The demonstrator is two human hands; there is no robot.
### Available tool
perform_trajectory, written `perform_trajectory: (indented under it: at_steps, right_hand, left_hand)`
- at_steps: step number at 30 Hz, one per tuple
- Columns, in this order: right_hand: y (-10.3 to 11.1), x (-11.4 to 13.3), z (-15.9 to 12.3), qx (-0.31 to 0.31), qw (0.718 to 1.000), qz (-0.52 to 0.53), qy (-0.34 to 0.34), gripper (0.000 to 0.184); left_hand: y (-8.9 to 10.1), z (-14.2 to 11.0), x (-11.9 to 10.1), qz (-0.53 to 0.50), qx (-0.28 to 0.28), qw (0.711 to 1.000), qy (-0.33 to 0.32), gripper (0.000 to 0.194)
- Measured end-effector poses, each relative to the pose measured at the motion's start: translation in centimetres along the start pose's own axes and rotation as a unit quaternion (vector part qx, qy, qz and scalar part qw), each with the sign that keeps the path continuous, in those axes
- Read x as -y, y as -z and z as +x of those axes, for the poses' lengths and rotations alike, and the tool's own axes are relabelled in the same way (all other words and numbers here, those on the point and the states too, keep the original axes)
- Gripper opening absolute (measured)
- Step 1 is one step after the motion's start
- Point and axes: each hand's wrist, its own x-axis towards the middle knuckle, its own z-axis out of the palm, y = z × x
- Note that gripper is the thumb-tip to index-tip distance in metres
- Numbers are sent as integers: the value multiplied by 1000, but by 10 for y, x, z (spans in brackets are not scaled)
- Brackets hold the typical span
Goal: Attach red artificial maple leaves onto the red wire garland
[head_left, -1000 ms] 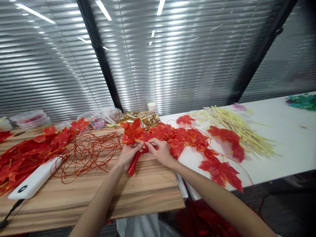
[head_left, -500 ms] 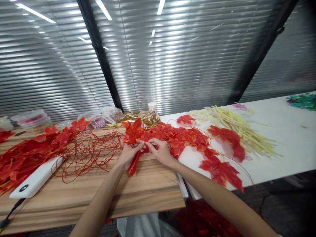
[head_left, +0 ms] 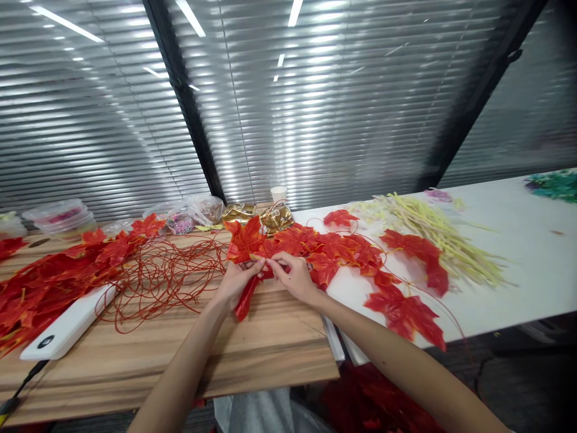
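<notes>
My left hand [head_left: 240,281] is closed in a pinch on a red artificial maple leaf [head_left: 244,239], close to its yellowish stem. Part of another red leaf hangs below the fingers. Fingertip to fingertip with it, my right hand [head_left: 291,273] pinches at the same stem; whether cord lies between those fingers is too small to tell. A garland of red maple leaves [head_left: 336,249] on thin red cord runs off to the right. Left of my hands lies a loose tangle of red cord [head_left: 166,273].
A pile of red leaves [head_left: 58,282] and a white power bank [head_left: 67,325] with a cable are at left. Bags, gold packets [head_left: 276,218] and a paper cup [head_left: 278,194] stand along the back. Yellow strands [head_left: 442,240] lie on the white table [head_left: 532,258].
Almost nothing differs. Both hands keep their pinch at the leaf stem, and the whole view has shifted very slightly.
</notes>
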Motion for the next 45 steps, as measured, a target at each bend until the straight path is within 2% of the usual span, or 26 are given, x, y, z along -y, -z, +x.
perform_trajectory:
  at_steps: [18,29,45]
  right_hand:
    - [0,-3,-2,1,998,-48,33,17]
    - [-2,-5,-3,20,998,-55,27,19]
    - [-2,-8,-4,26,997,-63,31,17]
  left_hand:
    - [5,5,5,16,20,999,-33,30]
    - [5,3,3,41,6,999,-24,32]
    - [4,2,2,55,21,998,-27,29]
